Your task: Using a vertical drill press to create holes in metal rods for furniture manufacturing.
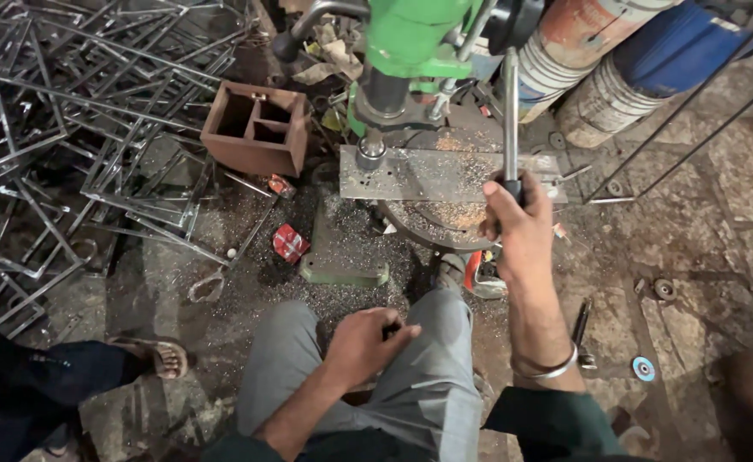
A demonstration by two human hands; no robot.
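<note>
My right hand grips the black knob at the end of a long steel feed lever of a green drill press. The press chuck hangs just over a flat steel plate lying on the round table, dusted with metal shavings. My left hand rests on my grey-trousered knee, fingers curled around a small dark object that I cannot identify. A metal bangle sits on my right wrist.
A heap of welded steel rod frames fills the left. A rusty brown compartment box stands by it. Drums stand at the back right. Another person's sandalled foot is at the lower left. A small blue disc lies on the stone floor.
</note>
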